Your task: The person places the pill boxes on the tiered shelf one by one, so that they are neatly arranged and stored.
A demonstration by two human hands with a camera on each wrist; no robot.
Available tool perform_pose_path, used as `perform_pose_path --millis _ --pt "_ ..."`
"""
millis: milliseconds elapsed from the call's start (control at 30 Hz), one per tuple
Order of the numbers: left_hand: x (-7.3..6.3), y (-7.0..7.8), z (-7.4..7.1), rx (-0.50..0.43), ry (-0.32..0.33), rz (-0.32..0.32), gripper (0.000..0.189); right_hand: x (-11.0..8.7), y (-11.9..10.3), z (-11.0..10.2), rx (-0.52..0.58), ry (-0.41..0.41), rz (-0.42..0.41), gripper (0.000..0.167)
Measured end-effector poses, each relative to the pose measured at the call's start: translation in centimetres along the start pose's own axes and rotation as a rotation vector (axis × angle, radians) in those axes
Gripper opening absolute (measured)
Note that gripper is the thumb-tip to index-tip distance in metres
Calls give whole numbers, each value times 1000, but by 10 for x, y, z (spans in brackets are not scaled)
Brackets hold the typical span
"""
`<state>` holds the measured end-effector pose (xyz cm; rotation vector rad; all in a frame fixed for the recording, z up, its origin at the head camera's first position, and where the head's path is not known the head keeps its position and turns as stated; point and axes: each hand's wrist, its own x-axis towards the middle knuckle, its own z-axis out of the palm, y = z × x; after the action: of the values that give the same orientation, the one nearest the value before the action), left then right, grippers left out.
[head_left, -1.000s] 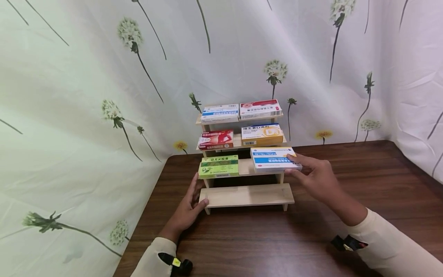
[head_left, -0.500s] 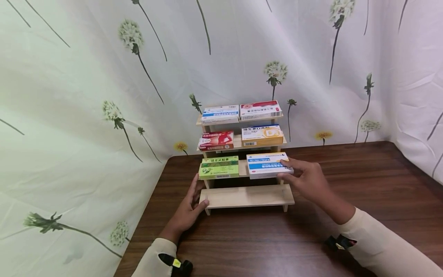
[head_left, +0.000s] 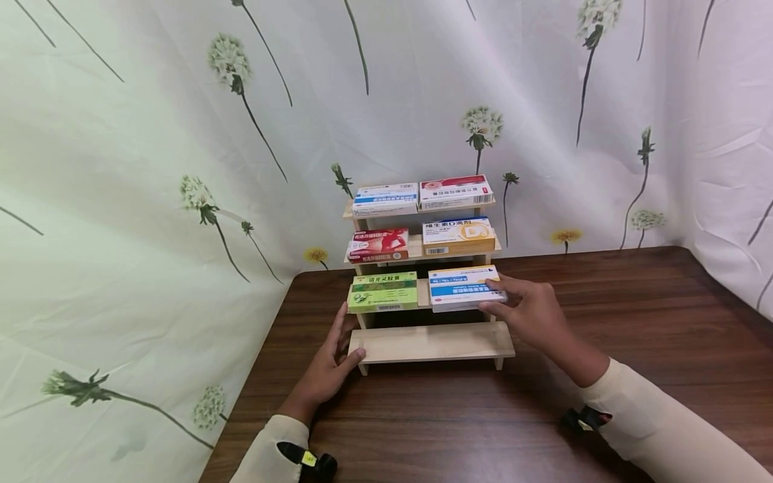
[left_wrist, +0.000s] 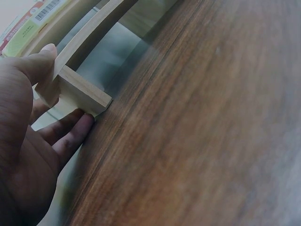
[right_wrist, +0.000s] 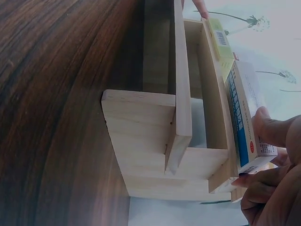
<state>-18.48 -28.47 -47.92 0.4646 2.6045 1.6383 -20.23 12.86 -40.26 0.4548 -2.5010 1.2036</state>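
Note:
A stepped wooden display rack (head_left: 430,341) stands on the table. At its left end my left hand (head_left: 326,365) grips the lowest step; in the left wrist view the thumb (left_wrist: 47,51) lies by the step's edge and other fingers touch its side leg. My right hand (head_left: 531,312) pinches the right end of a white-and-blue medicine box (head_left: 461,290) at the right of the second step from the bottom. In the right wrist view that medicine box (right_wrist: 244,113) sits at the step's edge, thumb on its face. A green medicine box (head_left: 384,292) lies left of it, with a gap between.
One step higher are a red medicine box (head_left: 378,245) and a yellow-and-white vitamin D box (head_left: 457,236). The top step holds a blue-and-white box (head_left: 385,199) and a red-and-white box (head_left: 455,192). A dandelion-print curtain (head_left: 410,87) hangs behind the brown table (head_left: 634,302).
My right hand has moved left and slightly down with the white-and-blue medicine box, from overhanging the step's right end to sitting nearer the green box. My left hand stays in place.

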Motion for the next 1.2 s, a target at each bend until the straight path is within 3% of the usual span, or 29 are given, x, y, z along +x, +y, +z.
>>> perform_pose_path --millis 367,1200 --pt "0 0 0 3 -1 -8 97 3 4 4 -12 22 12 47" --pt "1 -3 0 9 0 -7 96 2 9 12 -24 39 -57 47"
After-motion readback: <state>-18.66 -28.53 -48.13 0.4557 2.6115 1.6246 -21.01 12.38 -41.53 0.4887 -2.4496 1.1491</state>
